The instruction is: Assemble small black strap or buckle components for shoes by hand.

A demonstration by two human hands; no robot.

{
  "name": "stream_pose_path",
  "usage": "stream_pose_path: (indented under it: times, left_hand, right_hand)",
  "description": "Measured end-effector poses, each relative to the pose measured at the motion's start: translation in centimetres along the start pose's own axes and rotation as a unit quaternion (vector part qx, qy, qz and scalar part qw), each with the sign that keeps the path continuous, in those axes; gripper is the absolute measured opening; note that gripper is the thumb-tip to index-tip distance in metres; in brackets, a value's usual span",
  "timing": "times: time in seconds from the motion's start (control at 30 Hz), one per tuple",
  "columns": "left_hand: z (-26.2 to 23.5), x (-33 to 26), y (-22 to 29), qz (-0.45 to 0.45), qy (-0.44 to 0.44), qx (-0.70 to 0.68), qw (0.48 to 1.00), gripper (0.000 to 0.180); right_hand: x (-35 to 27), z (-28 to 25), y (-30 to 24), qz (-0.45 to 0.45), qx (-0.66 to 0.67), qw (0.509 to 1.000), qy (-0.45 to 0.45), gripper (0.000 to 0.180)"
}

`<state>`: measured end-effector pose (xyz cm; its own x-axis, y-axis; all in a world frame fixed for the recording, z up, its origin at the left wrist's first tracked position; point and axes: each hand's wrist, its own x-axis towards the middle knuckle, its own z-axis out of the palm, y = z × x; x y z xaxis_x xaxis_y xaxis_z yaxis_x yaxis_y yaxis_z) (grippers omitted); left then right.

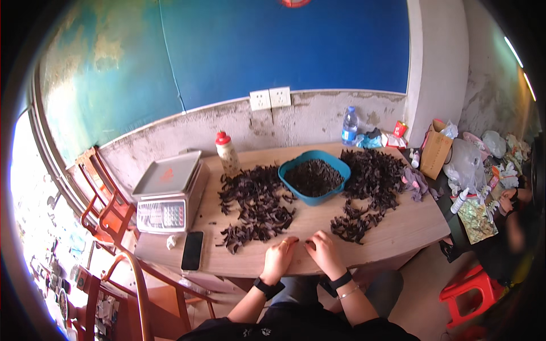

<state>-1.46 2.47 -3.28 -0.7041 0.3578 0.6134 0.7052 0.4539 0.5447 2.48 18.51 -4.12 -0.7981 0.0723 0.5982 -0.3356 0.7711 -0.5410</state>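
Observation:
My left hand (279, 258) and my right hand (323, 254) rest side by side at the near edge of a wooden table (392, 230). Their fingertips pinch a small dark piece between them. A pile of dark dried pods (257, 206) lies left of centre, just beyond my left hand. Another dark pile (369, 184) spreads to the right. Between the piles stands a teal bowl (313, 177) filled with small dark bits.
A digital scale (168, 196) with a metal pan sits at the table's left, a black phone (192, 250) in front of it. A red-capped bottle (227, 152) and a water bottle (350, 126) stand by the wall. Another person (512, 227) sits at right beside a red stool (469, 295).

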Motion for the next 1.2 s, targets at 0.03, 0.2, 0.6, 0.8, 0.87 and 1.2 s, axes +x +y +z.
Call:
stream_pose_path:
  times: [0.03,0.2,0.6,0.8,0.87,1.2]
  left_hand:
    - [0.2,0.0,-0.3,0.0,0.013,-0.006,1.0,0.011]
    - [0.0,0.2,0.3,-0.076,-0.027,0.016,0.997,0.015]
    - [0.5,1.0,0.9,0.05,0.03,0.12,0.991,0.007]
    - [0.6,0.9,1.1,0.041,0.016,0.145,0.988,0.01]
    - [0.7,0.7,1.2,0.051,0.023,0.148,0.987,0.011]
    - [0.6,0.2,1.0,0.042,0.026,0.14,0.989,0.013]
  right_hand:
    - [-0.1,0.1,0.0,-0.002,-0.001,1.0,0.003,0.012]
    - [0.0,-0.1,-0.1,-0.017,-0.013,1.0,0.005,0.011]
    - [0.5,0.4,0.2,-0.019,0.016,1.0,0.01,0.009]
    - [0.3,0.4,0.2,-0.029,0.067,0.997,-0.001,0.01]
    - [0.0,0.6,0.5,-0.037,0.099,0.994,-0.009,0.011]
    - [-0.1,0.1,0.6,0.052,0.161,0.984,-0.058,0.014]
